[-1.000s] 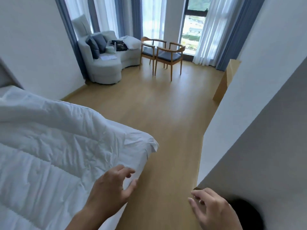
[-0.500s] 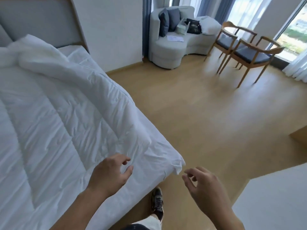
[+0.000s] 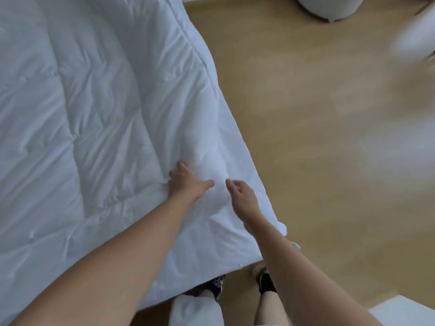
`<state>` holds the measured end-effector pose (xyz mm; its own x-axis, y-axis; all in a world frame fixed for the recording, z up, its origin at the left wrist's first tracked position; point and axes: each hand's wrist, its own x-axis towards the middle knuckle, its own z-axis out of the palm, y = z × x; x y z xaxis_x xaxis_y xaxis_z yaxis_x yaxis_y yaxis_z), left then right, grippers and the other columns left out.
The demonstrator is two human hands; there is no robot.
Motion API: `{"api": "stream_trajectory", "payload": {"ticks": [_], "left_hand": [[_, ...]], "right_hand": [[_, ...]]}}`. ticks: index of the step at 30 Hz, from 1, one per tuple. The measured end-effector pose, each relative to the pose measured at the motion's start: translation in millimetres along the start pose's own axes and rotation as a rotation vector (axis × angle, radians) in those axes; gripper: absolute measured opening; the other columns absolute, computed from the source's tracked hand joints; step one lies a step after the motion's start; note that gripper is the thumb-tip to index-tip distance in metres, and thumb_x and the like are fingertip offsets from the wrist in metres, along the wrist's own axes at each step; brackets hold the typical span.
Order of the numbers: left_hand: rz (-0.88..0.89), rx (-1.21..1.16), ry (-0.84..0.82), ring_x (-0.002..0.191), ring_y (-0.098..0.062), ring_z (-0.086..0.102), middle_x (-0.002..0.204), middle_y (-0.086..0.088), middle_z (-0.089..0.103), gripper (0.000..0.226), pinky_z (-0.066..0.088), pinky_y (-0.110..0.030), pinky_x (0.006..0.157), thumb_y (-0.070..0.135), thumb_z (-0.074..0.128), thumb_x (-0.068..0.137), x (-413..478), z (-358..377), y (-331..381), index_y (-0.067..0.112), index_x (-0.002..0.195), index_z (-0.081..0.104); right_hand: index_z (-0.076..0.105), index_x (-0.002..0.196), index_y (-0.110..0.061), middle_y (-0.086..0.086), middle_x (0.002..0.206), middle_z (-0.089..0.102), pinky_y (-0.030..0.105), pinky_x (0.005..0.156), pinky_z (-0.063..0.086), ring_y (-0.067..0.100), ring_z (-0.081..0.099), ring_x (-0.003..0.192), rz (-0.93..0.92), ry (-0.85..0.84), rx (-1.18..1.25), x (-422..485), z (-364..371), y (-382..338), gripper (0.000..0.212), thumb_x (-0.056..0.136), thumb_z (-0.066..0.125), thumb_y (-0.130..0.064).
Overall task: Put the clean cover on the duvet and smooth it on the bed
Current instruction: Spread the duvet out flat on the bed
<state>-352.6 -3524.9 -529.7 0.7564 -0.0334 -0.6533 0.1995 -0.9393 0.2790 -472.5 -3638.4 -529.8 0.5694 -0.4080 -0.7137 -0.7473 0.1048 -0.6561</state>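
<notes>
Duvet (image 3: 94,102): white, quilted, spread flat, right edge beside wooden floor (image 3: 317,118) | Left hand (image 3: 186,182): fingers curled into duvet near its corner, bunching fabric | Right hand (image 3: 241,196): just beside, over duvet edge, loosely curled, grasping nothing.

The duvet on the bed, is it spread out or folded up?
Spread out but wrinkled: the duvet lies flat and open, quilted panels showing, bunched only where the left hand grips it.
</notes>
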Motion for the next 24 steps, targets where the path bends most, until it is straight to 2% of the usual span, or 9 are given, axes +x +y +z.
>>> {"api": "stream_trajectory", "payload": {"ticks": [3,5,8,10,12,14,16,19,24], "left_hand": [[0.008,0.058,0.143,0.122,-0.037,0.057,0.133,-0.019,0.056,0.074,0.048,-0.039,0.097,0.041,0.079,0.075,24.1,23.2,-0.9,0.006,0.132,0.048],[0.029,0.086,0.179,0.113,-0.038,0.063,0.119,-0.019,0.067,0.039,0.050,-0.038,0.091,0.023,0.067,0.082,31.9,24.4,-3.4,0.006,0.117,0.065],[0.035,0.050,0.156,0.108,-0.041,0.064,0.112,-0.023,0.070,0.027,0.051,-0.038,0.087,0.011,0.059,0.085,37.3,15.6,-8.1,0.004,0.107,0.073],[0.042,0.011,0.104,0.106,-0.040,0.064,0.110,-0.023,0.071,0.025,0.048,-0.035,0.080,0.009,0.059,0.086,36.1,9.2,-7.9,0.005,0.105,0.075],[0.064,0.016,0.053,0.103,-0.039,0.066,0.108,-0.023,0.072,0.022,0.044,-0.032,0.074,0.012,0.062,0.087,29.5,7.5,-3.4,0.007,0.102,0.077],[0.100,0.057,0.009,0.101,-0.039,0.066,0.105,-0.022,0.072,0.019,0.048,-0.035,0.076,0.016,0.062,0.089,21.0,16.0,7.6,0.008,0.099,0.077],[0.124,0.103,-0.040,0.097,-0.038,0.066,0.100,-0.020,0.072,0.021,0.050,-0.035,0.074,0.014,0.057,0.089,8.9,32.5,21.2,0.009,0.093,0.077],[0.120,0.207,-0.082,0.093,-0.037,0.066,0.096,-0.016,0.071,0.023,0.045,-0.031,0.069,0.011,0.052,0.086,-17.5,63.0,36.6,0.012,0.090,0.075],[0.133,0.308,-0.093,0.096,-0.033,0.067,0.099,-0.012,0.070,0.027,0.046,-0.033,0.073,0.008,0.048,0.091,-62.7,119.6,51.5,0.013,0.101,0.072]], "right_hand": [[0.068,0.110,-0.014,0.012,0.113,0.071,0.044,0.087,0.056,0.028,0.069,0.099,0.244,-0.069,0.250,87.8,13.9,3.2,0.084,0.068,0.053,-0.085],[0.070,0.112,-0.018,0.005,0.106,0.075,0.043,0.086,0.059,0.027,0.072,0.095,0.302,-0.182,0.304,117.2,14.8,1.5,0.082,0.067,0.061,-0.086],[0.069,0.121,-0.014,0.006,0.113,0.075,0.046,0.099,0.054,0.027,0.072,0.104,0.297,-0.497,0.306,121.9,13.4,-7.4,0.077,0.068,0.079,-0.070],[0.070,0.121,-0.008,0.011,0.111,0.075,0.048,0.098,0.054,0.029,0.073,0.103,0.293,-0.541,0.400,105.3,5.4,-10.5,0.064,0.073,0.086,-0.048],[0.074,0.113,-0.008,0.007,0.100,0.078,0.043,0.088,0.060,0.024,0.075,0.093,0.153,-0.309,0.404,84.8,-7.6,-4.9,0.047,0.075,0.087,-0.033],[0.074,0.100,-0.014,-0.001,0.088,0.077,0.035,0.075,0.060,0.017,0.074,0.084,-0.054,0.027,0.241,61.9,-28.3,6.4,0.034,0.076,0.086,-0.036],[0.069,0.090,-0.017,-0.004,0.081,0.073,0.035,0.070,0.055,0.017,0.070,0.080,-0.100,0.226,0.119,37.9,-47.4,22.8,0.030,0.079,0.081,-0.043],[0.064,0.084,-0.017,-0.004,0.074,0.067,0.037,0.070,0.050,0.022,0.064,0.076,-0.020,0.345,0.045,12.6,-70.5,48.8,0.026,0.086,0.074,-0.041],[0.060,0.086,-0.010,0.001,0.070,0.061,0.038,0.070,0.044,0.030,0.058,0.075,0.127,0.464,-0.115,1.5,-107.4,94.8,0.035,0.091,0.067,-0.044]]}}
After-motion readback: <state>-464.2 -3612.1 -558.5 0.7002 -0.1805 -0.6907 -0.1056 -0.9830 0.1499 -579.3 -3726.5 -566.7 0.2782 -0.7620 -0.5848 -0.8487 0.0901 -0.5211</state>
